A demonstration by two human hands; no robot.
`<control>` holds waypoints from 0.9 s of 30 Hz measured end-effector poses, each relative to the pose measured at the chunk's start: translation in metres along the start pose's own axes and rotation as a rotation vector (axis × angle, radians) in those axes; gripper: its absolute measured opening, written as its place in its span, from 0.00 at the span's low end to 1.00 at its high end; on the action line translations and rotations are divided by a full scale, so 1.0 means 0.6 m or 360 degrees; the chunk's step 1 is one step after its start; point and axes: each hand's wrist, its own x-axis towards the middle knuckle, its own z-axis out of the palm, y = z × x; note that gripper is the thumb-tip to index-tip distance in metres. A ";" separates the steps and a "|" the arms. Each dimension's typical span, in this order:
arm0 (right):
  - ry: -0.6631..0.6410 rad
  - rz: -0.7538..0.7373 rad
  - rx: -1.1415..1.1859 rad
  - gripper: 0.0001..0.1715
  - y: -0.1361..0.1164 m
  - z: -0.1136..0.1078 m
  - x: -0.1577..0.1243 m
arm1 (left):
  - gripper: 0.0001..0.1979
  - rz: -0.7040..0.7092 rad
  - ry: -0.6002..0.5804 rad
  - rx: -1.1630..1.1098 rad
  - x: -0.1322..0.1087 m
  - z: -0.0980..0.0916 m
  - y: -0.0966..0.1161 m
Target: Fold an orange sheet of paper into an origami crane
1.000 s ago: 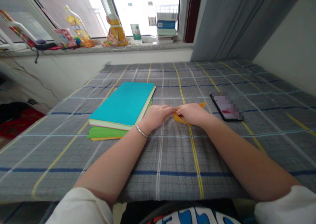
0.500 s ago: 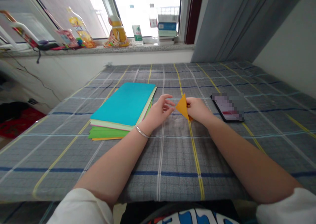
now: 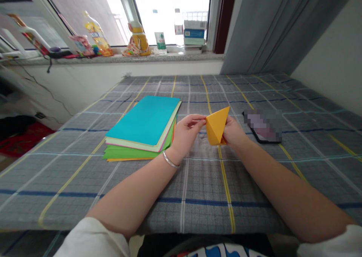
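Observation:
A folded piece of orange-yellow paper (image 3: 216, 126) is held up between both hands above the plaid cloth, its pointed corner tilted up to the right. My left hand (image 3: 189, 130), with a silver bangle at the wrist, pinches the paper's left corner between thumb and fingertips. On the opposite side my right hand (image 3: 235, 131) grips the paper from behind; part of its fingers is hidden by the folds. Close to the left hand lies a stack of coloured paper (image 3: 144, 121), blue on top with green and orange sheets below.
A phone (image 3: 261, 126) lies to the right of the right hand on the plaid cloth (image 3: 135, 204). Along the windowsill (image 3: 107, 62) at the back stand bottles, a tube (image 3: 160, 42) and stacked boxes (image 3: 194, 34). A grey curtain (image 3: 263, 30) hangs at the back right.
My left hand has moved right and closed on the paper's left corner, having been apart from it. The paper has turned and opened out, showing a larger face.

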 end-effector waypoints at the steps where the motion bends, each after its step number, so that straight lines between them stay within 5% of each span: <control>1: 0.0029 0.0056 0.0113 0.19 0.002 0.002 0.000 | 0.06 0.0006 0.0012 -0.0006 -0.001 0.001 0.001; 5: 0.0107 0.0201 0.0339 0.15 0.010 0.004 -0.001 | 0.07 0.0064 -0.0023 0.0081 -0.006 0.002 0.002; 10: 0.0072 0.0068 0.0166 0.17 0.013 -0.005 -0.004 | 0.08 0.0158 -0.0048 0.0097 -0.011 0.004 0.003; 14: 0.0211 -0.0218 -0.0356 0.12 0.007 -0.022 -0.004 | 0.10 0.0079 -0.0120 0.0049 -0.009 0.004 0.000; 17: 0.0293 -0.0548 -0.1076 0.07 0.000 -0.032 -0.006 | 0.11 -0.0093 -0.0218 0.0106 -0.004 0.000 -0.009; 21: -0.0022 -0.0623 -0.1939 0.13 -0.009 -0.032 -0.014 | 0.15 -0.0053 -0.0364 0.0249 0.000 -0.008 -0.018; 24: -0.0344 -0.0514 -0.2172 0.12 -0.010 -0.025 -0.017 | 0.19 0.0298 -0.0597 0.0503 -0.002 -0.012 -0.014; 27: -0.0404 -0.0423 -0.2209 0.11 -0.006 -0.020 -0.016 | 0.08 0.0465 -0.0691 0.0945 -0.004 -0.016 -0.009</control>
